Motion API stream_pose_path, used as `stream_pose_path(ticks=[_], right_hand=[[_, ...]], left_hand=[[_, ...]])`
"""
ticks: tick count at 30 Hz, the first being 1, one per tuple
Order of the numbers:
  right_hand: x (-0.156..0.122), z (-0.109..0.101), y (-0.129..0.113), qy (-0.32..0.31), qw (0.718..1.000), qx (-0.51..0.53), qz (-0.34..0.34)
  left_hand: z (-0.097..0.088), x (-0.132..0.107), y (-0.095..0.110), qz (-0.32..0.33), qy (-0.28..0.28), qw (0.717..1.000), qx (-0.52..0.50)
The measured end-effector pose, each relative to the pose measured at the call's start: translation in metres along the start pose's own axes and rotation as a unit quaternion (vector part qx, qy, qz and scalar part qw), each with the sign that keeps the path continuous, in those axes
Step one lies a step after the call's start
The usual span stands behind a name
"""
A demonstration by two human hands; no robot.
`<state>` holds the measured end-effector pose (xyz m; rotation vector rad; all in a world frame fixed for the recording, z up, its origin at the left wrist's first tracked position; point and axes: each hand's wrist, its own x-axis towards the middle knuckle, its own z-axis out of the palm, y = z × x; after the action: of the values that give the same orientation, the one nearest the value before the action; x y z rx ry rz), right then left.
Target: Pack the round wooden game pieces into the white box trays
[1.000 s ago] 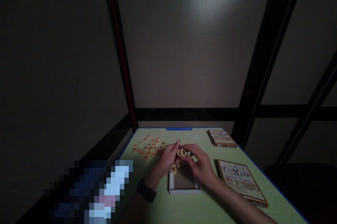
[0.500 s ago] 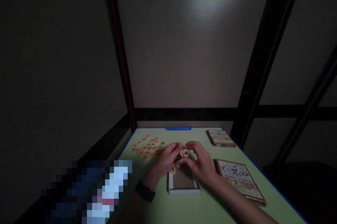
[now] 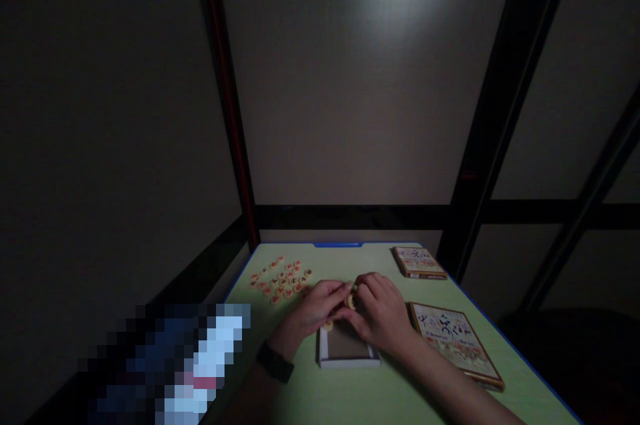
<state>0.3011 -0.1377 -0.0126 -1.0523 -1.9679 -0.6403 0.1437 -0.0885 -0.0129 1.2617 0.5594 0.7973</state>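
Observation:
My left hand [image 3: 311, 313] and my right hand [image 3: 379, 310] meet over the far end of a small white box tray [image 3: 347, 354] on the green table [image 3: 380, 392]. Both hands are closed on round wooden game pieces [image 3: 351, 300] with dark marks, held between the fingertips. One more piece [image 3: 328, 325] shows under my left fingers at the tray's edge. A dark watch sits on my left wrist [image 3: 275, 362].
Several round pieces with red marks [image 3: 281, 280] lie spread at the table's far left. Two printed box lids lie on the right, one near [image 3: 454, 341] and one far [image 3: 419, 262]. Dark frame bars rise behind the table. A blurred patch fills the lower left.
Both hands have dropped lower toward the tray with the pieces, and the fingers have closed tighter round them. The rest of the table is unchanged.

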Motion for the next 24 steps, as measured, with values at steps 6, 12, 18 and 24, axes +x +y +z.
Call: stream_pose_path(ticks=[6,12,18,24], right_hand=[[0.0004,0.0003,0.0014,-0.01,1.0,0.011,0.022],[0.0003,0.0012,0.0017,-0.019,0.999,0.013,0.022],[0.0022,0.0001,0.0035,-0.028,0.999,0.03,0.034],[0.0017,0.0013,0.0063,-0.028,0.998,0.021,0.052]], left_hand=[[0.0007,-0.0005,0.001,-0.002,-0.002,1.0,-0.017],[0.0001,0.0019,-0.0024,0.018,0.022,0.999,0.023],[0.0011,0.0003,-0.0003,0.01,0.023,0.999,-0.02],[-0.0013,-0.0033,0.0026,-0.005,-0.006,1.0,-0.029]])
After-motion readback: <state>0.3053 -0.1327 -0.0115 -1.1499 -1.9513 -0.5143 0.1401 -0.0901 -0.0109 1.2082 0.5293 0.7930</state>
